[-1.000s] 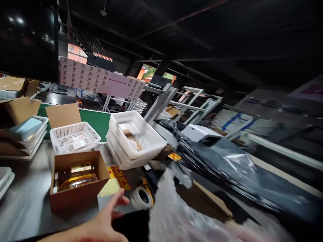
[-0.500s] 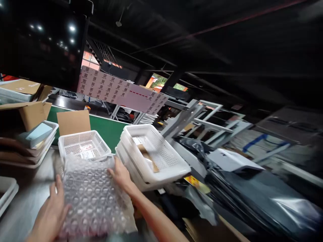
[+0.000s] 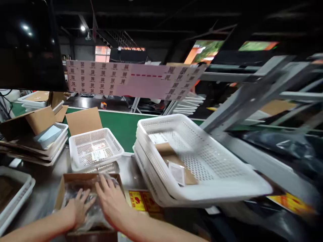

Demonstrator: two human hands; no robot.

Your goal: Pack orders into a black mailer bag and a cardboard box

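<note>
A cardboard box [image 3: 60, 195] stands on the metal table in front of me. Inside it lies clear bubble wrap [image 3: 93, 220], partly hidden under my hands. My left hand [image 3: 78, 206] rests on the wrap at the left, its fingers spread. Beside it my right hand [image 3: 109, 198] lies flat on the wrap, with fingers stretched toward the box's far side. Both hands are open and touch the wrap. Whatever lies beneath the wrap is hidden.
Behind the box sits a white perforated basket [image 3: 75, 158] with labels in it. A stack of white baskets [image 3: 151, 174] stands at right. Opened cardboard boxes [image 3: 40, 119] sit on baskets at left. A pink sheet of printed codes [image 3: 141, 85] hangs behind.
The bubble wrap went from being held between both hands down into the cardboard box. Both hands now press flat on it. The view has turned and levelled.
</note>
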